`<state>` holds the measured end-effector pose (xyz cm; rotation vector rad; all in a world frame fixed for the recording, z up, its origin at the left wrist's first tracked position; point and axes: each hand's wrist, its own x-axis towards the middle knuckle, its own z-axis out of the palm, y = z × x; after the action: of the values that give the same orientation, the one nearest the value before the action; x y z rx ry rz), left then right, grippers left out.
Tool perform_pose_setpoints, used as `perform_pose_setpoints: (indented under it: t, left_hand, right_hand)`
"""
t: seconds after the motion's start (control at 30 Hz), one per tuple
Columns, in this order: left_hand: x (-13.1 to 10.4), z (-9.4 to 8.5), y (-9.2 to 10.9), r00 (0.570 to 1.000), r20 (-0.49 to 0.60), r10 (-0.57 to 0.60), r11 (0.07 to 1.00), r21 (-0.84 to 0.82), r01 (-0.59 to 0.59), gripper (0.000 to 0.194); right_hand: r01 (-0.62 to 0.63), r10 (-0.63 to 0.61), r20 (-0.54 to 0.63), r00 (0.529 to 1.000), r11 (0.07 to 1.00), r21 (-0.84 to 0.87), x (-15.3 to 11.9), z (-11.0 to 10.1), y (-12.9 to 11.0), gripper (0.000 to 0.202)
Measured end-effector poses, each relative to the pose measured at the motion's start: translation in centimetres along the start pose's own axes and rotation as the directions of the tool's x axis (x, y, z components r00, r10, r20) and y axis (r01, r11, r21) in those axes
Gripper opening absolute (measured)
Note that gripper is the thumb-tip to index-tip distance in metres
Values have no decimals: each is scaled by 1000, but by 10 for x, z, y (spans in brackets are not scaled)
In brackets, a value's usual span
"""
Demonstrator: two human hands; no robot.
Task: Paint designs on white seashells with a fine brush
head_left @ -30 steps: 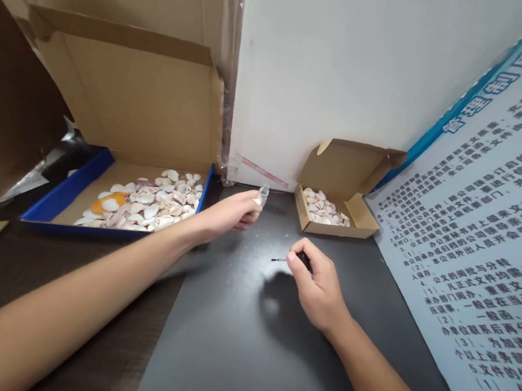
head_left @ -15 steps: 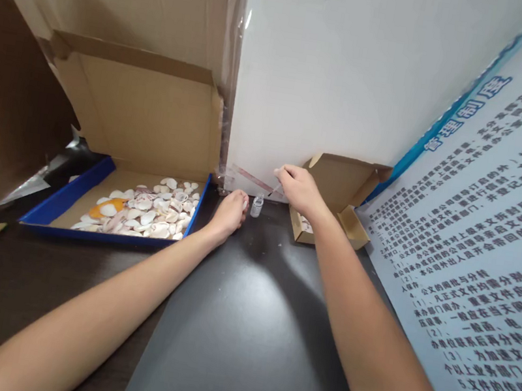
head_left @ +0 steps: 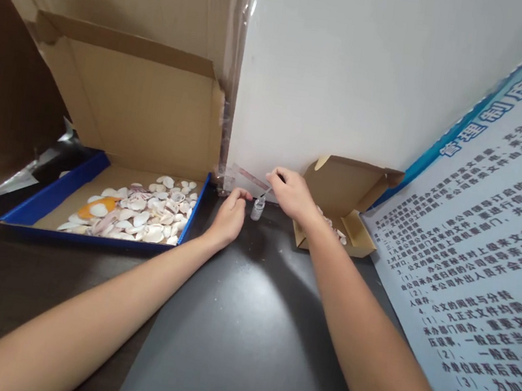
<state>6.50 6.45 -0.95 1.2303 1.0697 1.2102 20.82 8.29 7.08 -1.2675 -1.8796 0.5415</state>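
A small clear glass bottle (head_left: 257,208) stands upright on the dark table, between my two hands. My right hand (head_left: 287,192) pinches a thin brush-like stick (head_left: 267,192), whose lower end is at the bottle's mouth. Just left of the bottle is my left hand (head_left: 231,215), its index finger reaching toward the bottle's neck and its other fingers curled. Whatever those curled fingers hold, if anything, is hidden.
An open blue-edged cardboard box (head_left: 100,236) with many shells (head_left: 155,231) stands at the left. Behind my right forearm is a smaller open cardboard box (head_left: 361,236) with several shells. A white board (head_left: 360,72) and a printed poster (head_left: 493,259) rise behind and at the right.
My right hand has moved slightly left, bringing the stick's tip from beside the bottle to its mouth. My left index finger has extended toward the bottle. The camera view has shifted slightly.
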Motion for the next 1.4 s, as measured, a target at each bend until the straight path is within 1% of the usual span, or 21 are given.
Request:
perform_pose_setpoints:
  t: [0.1, 0.27, 0.43, 0.57, 0.7, 0.83, 0.9, 1.0, 1.07, 1.23, 1.4]
  left_hand:
    - [-1, 1, 0, 999, -47, 17, 999, -38, -19, 14]
    - [-2, 4, 4, 997, -77, 31, 996, -79, -37, 17]
    - [-3, 3, 4, 995, -98, 25, 994, -104, -35, 7]
    - [-5, 2, 6, 997, -76, 2, 987, -157, -14, 13]
    - [-6, -2, 10, 999, -42, -12, 977, -213, 3, 11]
    - [-6, -7, 10, 1000, 25, -9, 969, -246, 15, 18]
    - [-6, -8, 9, 999, 55, 0, 970, -244, 13, 26]
    - [-6, -8, 8, 997, 72, 15, 972, -236, 2, 36]
    - [-6, -7, 8, 997, 72, 17, 973, -229, 0, 35]
    - [-8, -1, 10, 998, 57, 12, 983, -185, -1, 26]
    - [-11, 3, 11, 999, 28, 27, 992, -124, -24, 31]
  right_hand:
    - [-1, 1, -2, 1000, 1000, -7, 0, -1, 0, 25]
    - [17, -16, 12, 1000, 999, -28, -1, -1, -1, 26]
    - [19, -19, 12, 1000, 999, -39, -2, -1, -4, 25]
    - [27, -27, 1, 1000, 999, -45, -2, -3, -5, 25]
    - [42, -43, -18, 999, 998, -46, -2, -4, -7, 25]
    - [54, -55, -25, 998, 998, -28, -2, -7, -9, 25]
    - [57, -58, -26, 998, 998, -28, -2, -8, -10, 25]
    - [59, -60, -34, 998, 998, -33, -2, -9, -11, 25]
    - [62, -63, -36, 997, 998, -32, -2, -9, -10, 26]
    - [67, -67, -36, 997, 998, -19, -2, -10, -9, 26]
    - [79, -79, -42, 996, 997, -10, -2, -11, -11, 25]
